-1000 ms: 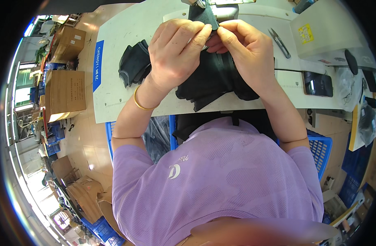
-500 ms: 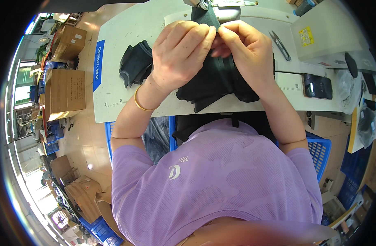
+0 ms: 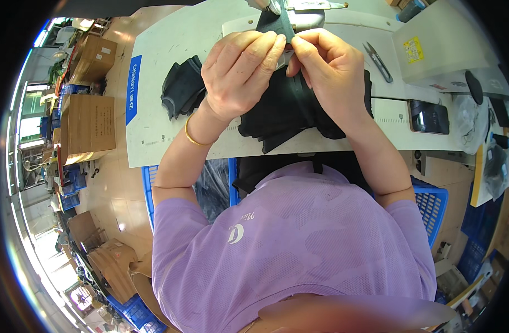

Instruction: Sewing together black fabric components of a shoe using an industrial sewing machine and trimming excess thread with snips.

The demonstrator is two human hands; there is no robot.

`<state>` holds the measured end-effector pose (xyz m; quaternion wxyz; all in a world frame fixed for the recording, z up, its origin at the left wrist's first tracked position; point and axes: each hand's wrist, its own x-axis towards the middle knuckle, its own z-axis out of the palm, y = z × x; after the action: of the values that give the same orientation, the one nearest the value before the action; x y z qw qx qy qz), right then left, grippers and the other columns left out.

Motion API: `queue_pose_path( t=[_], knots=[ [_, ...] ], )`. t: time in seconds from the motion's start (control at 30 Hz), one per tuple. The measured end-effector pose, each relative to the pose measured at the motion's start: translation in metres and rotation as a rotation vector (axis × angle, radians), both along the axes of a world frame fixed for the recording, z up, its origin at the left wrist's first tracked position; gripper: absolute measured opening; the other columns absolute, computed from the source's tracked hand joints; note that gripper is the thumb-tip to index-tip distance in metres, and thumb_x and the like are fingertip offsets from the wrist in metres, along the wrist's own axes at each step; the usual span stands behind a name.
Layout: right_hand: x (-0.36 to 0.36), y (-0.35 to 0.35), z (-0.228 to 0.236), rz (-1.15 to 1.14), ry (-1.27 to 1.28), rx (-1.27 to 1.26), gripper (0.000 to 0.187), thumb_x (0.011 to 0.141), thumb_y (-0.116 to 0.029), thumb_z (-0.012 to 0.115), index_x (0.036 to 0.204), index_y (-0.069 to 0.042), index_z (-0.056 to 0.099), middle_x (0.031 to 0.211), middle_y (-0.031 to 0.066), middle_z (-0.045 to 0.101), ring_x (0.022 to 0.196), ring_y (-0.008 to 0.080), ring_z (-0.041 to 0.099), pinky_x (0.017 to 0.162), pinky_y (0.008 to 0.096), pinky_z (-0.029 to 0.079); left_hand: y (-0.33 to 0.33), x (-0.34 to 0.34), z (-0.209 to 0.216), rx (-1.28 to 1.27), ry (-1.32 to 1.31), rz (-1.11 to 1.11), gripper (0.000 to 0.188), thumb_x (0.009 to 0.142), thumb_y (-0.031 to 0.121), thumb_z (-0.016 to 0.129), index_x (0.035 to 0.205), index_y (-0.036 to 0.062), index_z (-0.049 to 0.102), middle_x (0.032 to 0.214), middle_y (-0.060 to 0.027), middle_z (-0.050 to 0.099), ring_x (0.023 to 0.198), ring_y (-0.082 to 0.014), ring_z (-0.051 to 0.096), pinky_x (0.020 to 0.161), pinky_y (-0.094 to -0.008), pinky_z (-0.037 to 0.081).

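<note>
A strip of dark fabric [image 3: 275,23] runs under the head of a sewing machine [image 3: 271,5] at the far edge of the table. My left hand [image 3: 238,69] pinches the near edge of that strip, its fingers curled together. Close beside it, my right hand [image 3: 331,69] grips the same edge between thumb and forefinger. Beneath and between my wrists lies a stack of black fabric pieces [image 3: 279,105]. Off to the left of my left wrist rests a smaller bundle of dark fabric pieces [image 3: 183,86]. The fingertips partly hide the held edge.
Thread snips [image 3: 379,62] and a dark phone [image 3: 430,117] lie right on the white table [image 3: 160,147]. Farther right stands a pale machine housing or box [image 3: 443,47]. Blue crates [image 3: 430,208] flank my body below the table edge. Cardboard boxes [image 3: 89,125] stand at left.
Both hands have shifted slightly and parted a little at the fingertips. More of the dark strip shows beyond them, and the stack beneath is more exposed.
</note>
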<state>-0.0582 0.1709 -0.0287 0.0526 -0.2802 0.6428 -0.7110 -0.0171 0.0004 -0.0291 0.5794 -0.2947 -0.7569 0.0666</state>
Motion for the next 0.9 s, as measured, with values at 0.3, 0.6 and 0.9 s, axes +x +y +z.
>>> queue_pose_path(
  t=[0.3, 0.6, 0.9],
  knots=[
    [-0.003, -0.006, -0.002, -0.007, 0.01, -0.042, 0.02, 0.092, -0.015, 0.058, 0.082, 0.0, 0.067, 0.06, 0.0013, 0.065, 0.052, 0.0016, 0.051, 0.049, 0.0204, 0.038, -0.009, -0.007, -0.001, -0.003, 0.014, -0.01, 0.035, 0.055, 0.009, 0.067, 0.089, 0.0009, 0.074, 0.09, -0.007, 0.068, 0.08, -0.0219, 0.064, 0.068, -0.0316, 0.054],
    [-0.005, -0.008, -0.006, 0.018, 0.002, -0.054, 0.019, 0.095, -0.014, 0.058, 0.089, 0.0, 0.069, 0.064, 0.0027, 0.066, 0.052, 0.0012, 0.049, 0.048, 0.0184, 0.037, -0.02, -0.023, -0.004, 0.006, 0.066, -0.052, 0.033, 0.057, 0.004, 0.064, 0.088, 0.0024, 0.074, 0.088, -0.0056, 0.068, 0.08, -0.0204, 0.064, 0.064, -0.0304, 0.051],
    [-0.002, -0.007, -0.004, 0.018, -0.027, -0.047, 0.019, 0.092, -0.016, 0.06, 0.084, -0.001, 0.07, 0.062, 0.001, 0.066, 0.051, 0.0009, 0.048, 0.047, 0.0209, 0.036, -0.027, -0.036, -0.003, 0.024, 0.07, -0.073, 0.035, 0.058, 0.002, 0.066, 0.092, 0.0039, 0.073, 0.086, -0.0042, 0.067, 0.079, -0.0202, 0.063, 0.065, -0.03, 0.05]
  ],
)
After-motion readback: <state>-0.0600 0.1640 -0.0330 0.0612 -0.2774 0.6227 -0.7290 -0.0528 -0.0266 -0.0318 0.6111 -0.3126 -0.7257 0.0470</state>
